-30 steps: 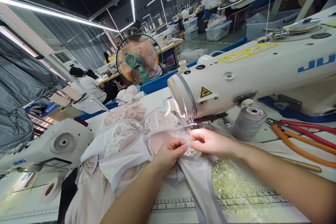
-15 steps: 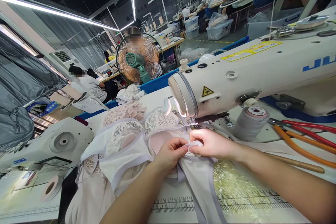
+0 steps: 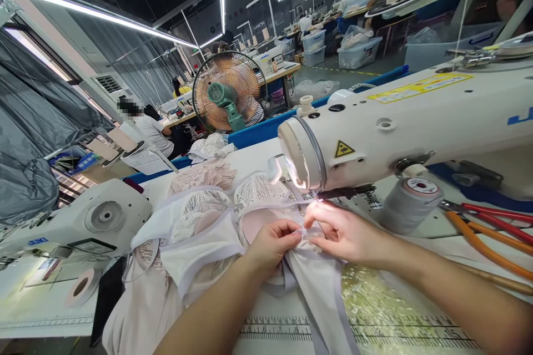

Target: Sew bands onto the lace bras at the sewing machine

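Observation:
A white lace bra [image 3: 262, 191] with lilac edging lies on the sewing table, partly under the needle end of a white sewing machine [image 3: 366, 138]. My left hand [image 3: 270, 244] pinches a narrow edge of the bra between thumb and forefinger. Just to its right, my right hand [image 3: 345, 233] grips the same edge, thumb and forefinger either side of pale fabric. The machine's lamp lights its knuckles, and the needle area behind is mostly hidden. A wing of the bra hangs down between my forearms toward the table's front edge.
More bras [image 3: 200, 211] are piled at left. Right of my hand stand a grey thread cone [image 3: 410, 205] and orange-handled tools [image 3: 478, 241]. Yellowish clippings [image 3: 383, 305] cover part of the printed ruler [image 3: 278, 328]. Another machine [image 3: 95, 216] stands left; a fan [image 3: 229, 91] is beyond.
My right hand's fingers have spread a little and shifted on the bra's edge. My left hand keeps its pinch. The view has swung slightly left.

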A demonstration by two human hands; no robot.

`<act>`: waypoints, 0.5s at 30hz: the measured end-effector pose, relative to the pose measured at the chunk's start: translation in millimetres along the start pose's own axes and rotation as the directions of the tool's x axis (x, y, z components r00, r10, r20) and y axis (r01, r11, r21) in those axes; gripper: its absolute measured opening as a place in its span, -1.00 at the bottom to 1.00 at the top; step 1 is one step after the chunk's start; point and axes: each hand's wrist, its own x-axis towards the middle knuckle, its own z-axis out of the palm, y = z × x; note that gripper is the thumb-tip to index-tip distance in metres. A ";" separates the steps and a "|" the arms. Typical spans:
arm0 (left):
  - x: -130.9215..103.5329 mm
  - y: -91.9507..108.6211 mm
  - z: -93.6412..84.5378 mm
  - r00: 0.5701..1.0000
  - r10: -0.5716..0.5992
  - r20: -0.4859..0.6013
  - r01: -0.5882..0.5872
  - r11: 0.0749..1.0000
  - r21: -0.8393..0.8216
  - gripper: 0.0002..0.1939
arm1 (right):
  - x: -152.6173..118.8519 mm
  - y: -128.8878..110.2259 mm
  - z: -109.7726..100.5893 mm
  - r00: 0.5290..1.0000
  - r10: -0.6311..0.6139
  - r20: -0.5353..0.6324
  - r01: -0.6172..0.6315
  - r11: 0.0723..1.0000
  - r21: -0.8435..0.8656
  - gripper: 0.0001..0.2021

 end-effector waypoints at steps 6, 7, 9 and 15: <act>-0.7 0.0 0.6 1.000 -0.004 -0.003 0.004 1.000 -0.011 -0.69 | -0.3 0.2 3.0 0.995 -0.090 -0.040 0.088 0.994 -0.058 -0.91; -0.6 -0.2 0.5 1.000 -0.006 -0.002 0.006 1.000 -0.011 -0.69 | -0.1 0.7 3.4 0.993 -0.108 -0.041 0.105 0.992 -0.073 -0.89; -0.4 -0.6 0.2 1.000 -0.008 0.000 0.008 1.000 -0.011 -0.69 | 0.2 1.7 3.6 0.990 -0.138 -0.040 0.134 0.986 -0.097 -0.87; -0.4 -0.6 -0.2 1.000 -0.009 0.002 0.009 1.000 -0.005 -0.69 | 0.8 1.6 1.2 0.982 -0.189 -0.026 0.185 0.977 -0.109 -0.85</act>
